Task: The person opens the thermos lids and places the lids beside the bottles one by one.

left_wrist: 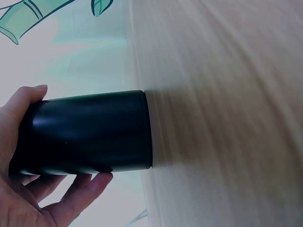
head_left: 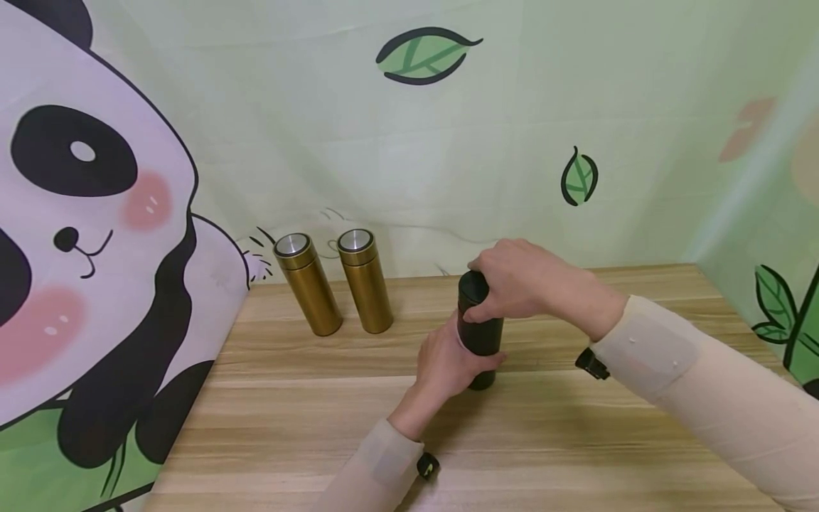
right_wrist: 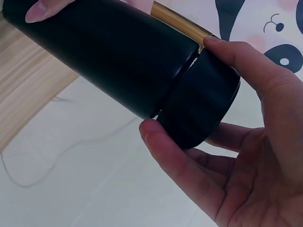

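A black thermos (head_left: 481,338) stands upright on the wooden table, right of the middle in the head view. My left hand (head_left: 446,361) grips its body, thumb on one side and fingers on the other, as the left wrist view shows. At the top, my right hand (head_left: 523,281) holds the black lid (right_wrist: 199,97) between thumb and fingers. A thin seam shows between lid and body in the right wrist view. The thermos base (left_wrist: 146,130) meets the tabletop in the left wrist view.
Two gold thermoses with silver-topped lids, a left one (head_left: 313,295) and a right one (head_left: 366,288), stand upright toward the back left of the table (head_left: 288,419). Behind the table hangs a pale green backdrop (head_left: 288,107) with a panda and leaves.
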